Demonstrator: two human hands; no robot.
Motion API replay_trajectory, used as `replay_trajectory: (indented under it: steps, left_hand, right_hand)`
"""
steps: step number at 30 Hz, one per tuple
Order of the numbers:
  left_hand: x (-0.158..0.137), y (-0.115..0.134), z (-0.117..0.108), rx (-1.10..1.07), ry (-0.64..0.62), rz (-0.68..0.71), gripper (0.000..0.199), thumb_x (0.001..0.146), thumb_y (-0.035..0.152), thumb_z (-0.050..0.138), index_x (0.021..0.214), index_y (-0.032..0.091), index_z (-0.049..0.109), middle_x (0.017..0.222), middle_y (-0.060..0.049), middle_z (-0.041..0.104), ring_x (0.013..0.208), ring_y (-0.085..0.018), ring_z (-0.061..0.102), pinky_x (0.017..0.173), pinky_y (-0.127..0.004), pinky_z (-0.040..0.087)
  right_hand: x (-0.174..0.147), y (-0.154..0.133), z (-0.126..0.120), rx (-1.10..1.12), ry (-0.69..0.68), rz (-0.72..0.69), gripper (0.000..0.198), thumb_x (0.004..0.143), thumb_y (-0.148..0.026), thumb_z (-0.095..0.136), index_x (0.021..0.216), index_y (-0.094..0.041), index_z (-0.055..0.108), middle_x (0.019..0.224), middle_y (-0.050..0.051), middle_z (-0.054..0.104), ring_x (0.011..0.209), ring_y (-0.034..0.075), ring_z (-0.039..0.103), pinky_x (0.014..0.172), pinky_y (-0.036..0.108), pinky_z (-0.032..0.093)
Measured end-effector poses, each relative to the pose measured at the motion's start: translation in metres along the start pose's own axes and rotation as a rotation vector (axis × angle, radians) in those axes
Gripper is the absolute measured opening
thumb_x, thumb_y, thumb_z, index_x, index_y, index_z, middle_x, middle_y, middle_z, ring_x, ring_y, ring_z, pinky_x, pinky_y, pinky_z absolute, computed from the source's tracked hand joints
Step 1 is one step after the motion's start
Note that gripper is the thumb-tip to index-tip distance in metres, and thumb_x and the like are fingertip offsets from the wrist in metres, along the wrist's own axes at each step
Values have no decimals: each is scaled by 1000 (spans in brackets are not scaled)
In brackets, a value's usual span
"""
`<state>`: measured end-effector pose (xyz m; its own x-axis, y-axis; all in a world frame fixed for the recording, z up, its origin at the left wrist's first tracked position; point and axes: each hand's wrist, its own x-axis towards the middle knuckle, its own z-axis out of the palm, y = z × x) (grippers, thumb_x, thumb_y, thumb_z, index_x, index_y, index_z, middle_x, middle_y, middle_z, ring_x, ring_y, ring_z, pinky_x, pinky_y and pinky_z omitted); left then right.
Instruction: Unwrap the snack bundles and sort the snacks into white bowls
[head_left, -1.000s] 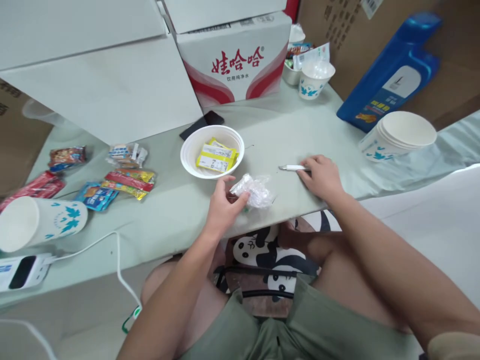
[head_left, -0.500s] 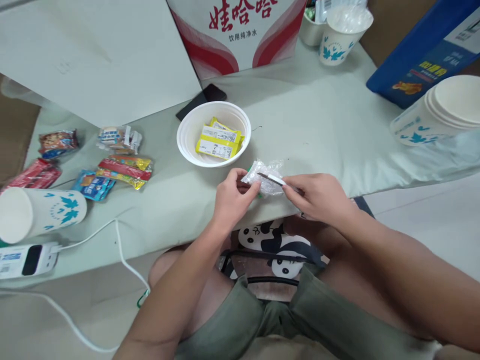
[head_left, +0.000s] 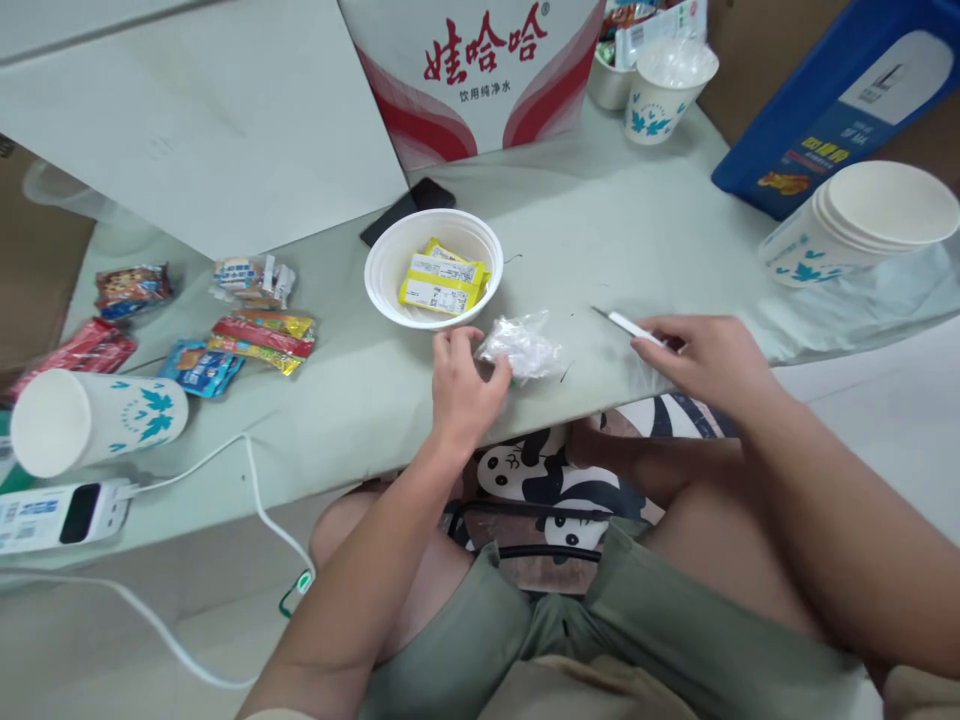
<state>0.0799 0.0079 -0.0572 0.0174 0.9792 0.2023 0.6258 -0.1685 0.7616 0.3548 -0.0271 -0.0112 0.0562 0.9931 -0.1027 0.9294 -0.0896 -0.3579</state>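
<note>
A crumpled clear plastic wrapper (head_left: 529, 345) lies near the front edge of the table. My left hand (head_left: 466, 385) rests at the wrapper's left side, thumb and fingers apart; a bit of green shows by the thumb. My right hand (head_left: 697, 355) is closed around a slim white-handled craft knife (head_left: 631, 326). Its narrow dark blade points left, away from the wrapper by a short distance. Just behind my left hand stands a white bowl (head_left: 380, 290) with yellow-and-white packets (head_left: 442, 283) inside.
Several snack packets (head_left: 262, 338) and a paper cup on its side (head_left: 135, 415) lie at the left, near a power strip (head_left: 64, 515) and white cable (head_left: 255, 480). A phone (head_left: 409, 208) lies behind the bowl. Stacked cups (head_left: 806, 235) and a blue container (head_left: 795, 130) stand right.
My right hand has drawn the knife away from the wrapper to the right. The wrapper now lies on the table, and my left fingers have spread apart.
</note>
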Motion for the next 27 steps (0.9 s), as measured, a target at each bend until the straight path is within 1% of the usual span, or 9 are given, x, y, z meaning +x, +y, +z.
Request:
replay_trajectory:
  steps: [3,6,9,11,13,15,19,24,27]
  left_hand:
    - [-4,-4,2,53,27,291,38,77,31,74,109,21,57,125,-13,58,122,-29,57,107,-47,47]
    - [-4,-1,2,94,-96,377,39,73,31,80,106,23,61,130,-11,61,126,-31,56,110,-48,45]
    - [-2,4,1,-18,-95,260,16,78,21,73,91,22,64,115,-9,68,112,-26,63,102,-43,50]
    - [1,7,0,-197,-67,111,9,80,22,70,86,21,64,103,-7,68,101,-22,65,93,-38,52]
    - [2,8,-1,-391,-85,-48,13,79,28,72,85,20,63,96,-5,67,91,-19,65,84,-33,53]
    - [2,8,0,-543,-120,-151,17,78,32,74,83,20,63,92,-3,67,83,-15,63,78,-29,52]
    - [-1,10,1,-742,-156,-216,22,77,36,76,77,19,63,78,0,64,72,-12,58,73,-26,50]
    - [1,14,-8,-974,24,-409,27,73,35,76,73,21,52,73,3,61,69,-11,61,68,-24,52]
    - [5,13,-18,-973,117,-470,28,69,31,74,76,22,48,73,4,60,67,-11,62,62,-23,53]
  right_hand:
    - [24,2,11,-104,97,97,37,89,-44,55,110,-22,77,97,12,76,87,30,67,65,36,42]
    - [40,-1,23,-154,182,37,35,87,-37,59,114,-20,74,110,17,73,99,37,65,76,45,47]
    - [39,-12,32,-33,257,-202,33,89,-32,58,115,-18,71,111,18,70,105,37,63,90,53,49]
    - [32,-23,38,131,208,-347,33,89,-31,57,118,-19,68,110,15,71,104,34,65,92,52,51]
    - [23,-36,43,294,111,-420,40,89,-35,58,126,-20,63,115,14,71,104,31,67,90,49,54]
    - [17,-49,48,425,23,-452,54,88,-40,61,137,-20,55,127,15,68,108,30,68,88,47,56]
    - [15,-67,55,528,-49,-492,69,84,-45,67,145,-21,45,143,17,61,120,33,64,98,50,54]
    - [22,-64,58,517,-32,-414,65,84,-33,64,146,-20,46,123,14,70,107,30,69,92,48,56]
    - [27,-57,56,505,67,-359,45,87,-29,58,130,-20,61,112,11,74,95,27,69,87,45,57]
